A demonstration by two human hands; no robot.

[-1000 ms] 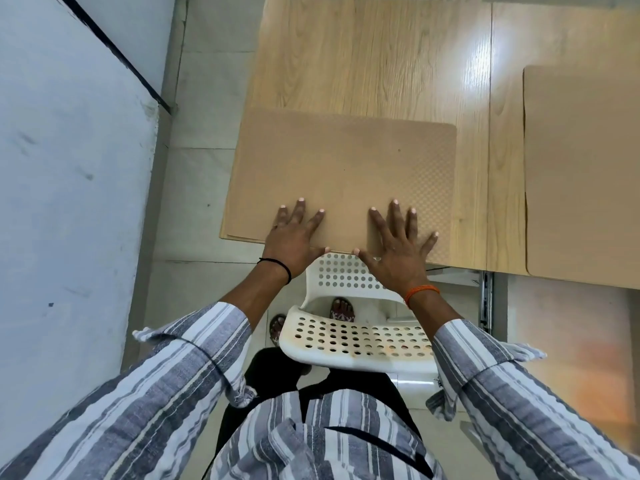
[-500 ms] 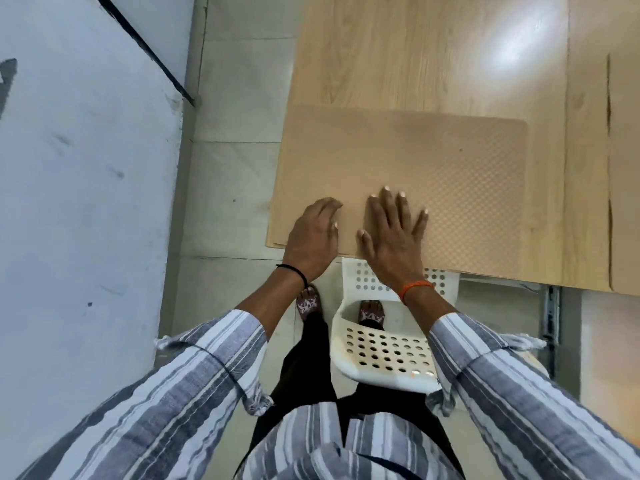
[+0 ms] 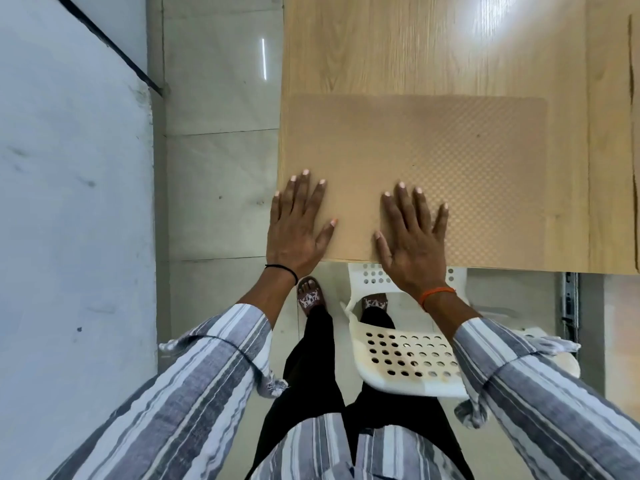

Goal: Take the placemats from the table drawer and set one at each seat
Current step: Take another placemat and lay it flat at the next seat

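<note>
Tan rectangular textured placemat (image 3: 433,174) lying flat on light wood-grain table (image 3: 433,46), at near-left corner of table, near edge about flush with table's near edge, left edge close to table's left edge. Left hand (image 3: 298,230) palm-down on near-left corner of placemat, fingers (image 3: 304,192) straight and spread, gripping nothing; little finger at or just past placemat's left edge. Right hand (image 3: 412,233) palm-down on placemat to the right of left hand, fingers (image 3: 405,202) likewise straight and spread, pressing flat, heel of palm overhanging placemat's near edge. Black band on left wrist, orange band on right wrist. White perforated plastic chair (image 3: 408,358) below near edge of placemat, partly under table. Edge of second tan mat (image 3: 635,133) well to the right of placemat, cut off by frame.
</note>
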